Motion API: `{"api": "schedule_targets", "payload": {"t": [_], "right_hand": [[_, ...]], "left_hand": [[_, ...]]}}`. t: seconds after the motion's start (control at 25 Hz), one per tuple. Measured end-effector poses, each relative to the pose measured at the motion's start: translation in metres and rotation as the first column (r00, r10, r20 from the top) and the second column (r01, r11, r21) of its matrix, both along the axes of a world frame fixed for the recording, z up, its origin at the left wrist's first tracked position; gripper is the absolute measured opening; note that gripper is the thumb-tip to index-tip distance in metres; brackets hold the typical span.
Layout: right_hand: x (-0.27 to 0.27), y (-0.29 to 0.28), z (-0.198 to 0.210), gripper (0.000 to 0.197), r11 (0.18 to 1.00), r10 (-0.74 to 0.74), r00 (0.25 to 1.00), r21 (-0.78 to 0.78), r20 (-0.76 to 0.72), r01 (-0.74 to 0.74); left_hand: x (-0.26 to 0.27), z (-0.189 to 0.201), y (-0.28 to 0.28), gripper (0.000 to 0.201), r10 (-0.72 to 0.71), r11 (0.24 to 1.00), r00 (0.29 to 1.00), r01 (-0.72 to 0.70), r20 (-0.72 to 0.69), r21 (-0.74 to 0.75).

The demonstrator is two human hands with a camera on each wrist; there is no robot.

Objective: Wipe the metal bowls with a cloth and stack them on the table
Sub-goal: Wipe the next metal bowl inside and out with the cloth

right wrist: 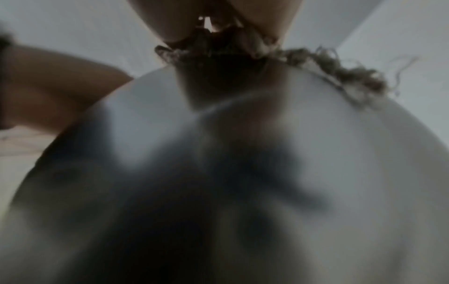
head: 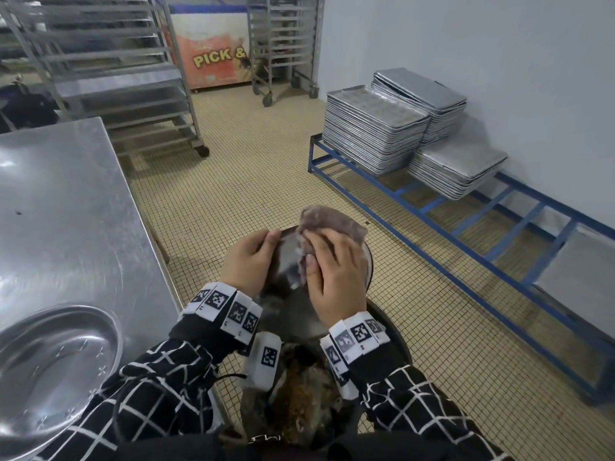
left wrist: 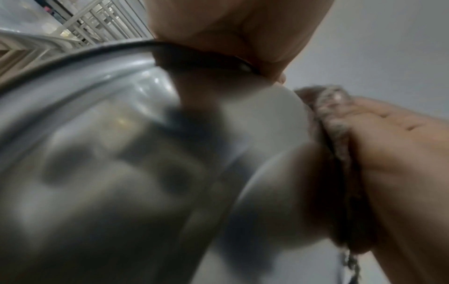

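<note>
I hold a metal bowl tilted in front of me, above the floor. My left hand grips its left rim, fingers curled over the edge. My right hand presses a greyish-pink cloth against the bowl's far rim, with the thumb on the inside. In the left wrist view the bowl fills the frame, blurred, with the cloth at its right edge. The right wrist view shows the bowl's rounded wall and the cloth's frayed hem. A second metal bowl sits on the steel table at my left.
Below my wrists stands a dark round bin with brownish matter in it. Stacks of baking trays rest on a low blue frame along the right wall. Wheeled tray racks and a chest freezer stand at the back.
</note>
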State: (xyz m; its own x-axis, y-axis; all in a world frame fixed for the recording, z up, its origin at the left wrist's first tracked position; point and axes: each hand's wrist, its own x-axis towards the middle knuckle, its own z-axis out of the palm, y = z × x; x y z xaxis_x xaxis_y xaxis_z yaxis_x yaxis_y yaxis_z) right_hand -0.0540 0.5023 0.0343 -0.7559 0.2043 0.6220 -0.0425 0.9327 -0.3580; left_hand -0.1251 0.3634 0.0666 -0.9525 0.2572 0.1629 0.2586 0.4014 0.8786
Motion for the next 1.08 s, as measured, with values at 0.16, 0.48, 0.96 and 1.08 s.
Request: {"api": "schedule_targets", "payload": {"t": [0.16,0.48,0.96,1.08], "right_hand": [[-0.003,0.019,-0.015,0.045,0.735,-0.140,0.987,-0.659,0.085,0.161],[-0.004,-0.018,0.003,0.048,0.986,0.008,1.000,-0.164,0.024,-0.004],[-0.014,0.033,-0.033,0.031,0.246,-0.316,0.934,-0.936,0.168,0.251],[-0.006,0.041,-0.029,0.026,0.184,-0.251,0.941,-0.943,0.226,0.276]], "left_hand": [[-0.006,0.009,-0.008,0.038,0.066,0.990,0.994,-0.075,0.082,0.121],[-0.001,0.014,0.005,0.039,0.078,0.990,0.994,-0.087,0.082,0.111],[-0.011,0.000,-0.011,0.046,0.090,0.956,0.951,-0.165,0.295,0.242],[-0.012,-0.008,-0.015,0.041,0.087,0.955,0.954,-0.162,0.287,0.249]]}}
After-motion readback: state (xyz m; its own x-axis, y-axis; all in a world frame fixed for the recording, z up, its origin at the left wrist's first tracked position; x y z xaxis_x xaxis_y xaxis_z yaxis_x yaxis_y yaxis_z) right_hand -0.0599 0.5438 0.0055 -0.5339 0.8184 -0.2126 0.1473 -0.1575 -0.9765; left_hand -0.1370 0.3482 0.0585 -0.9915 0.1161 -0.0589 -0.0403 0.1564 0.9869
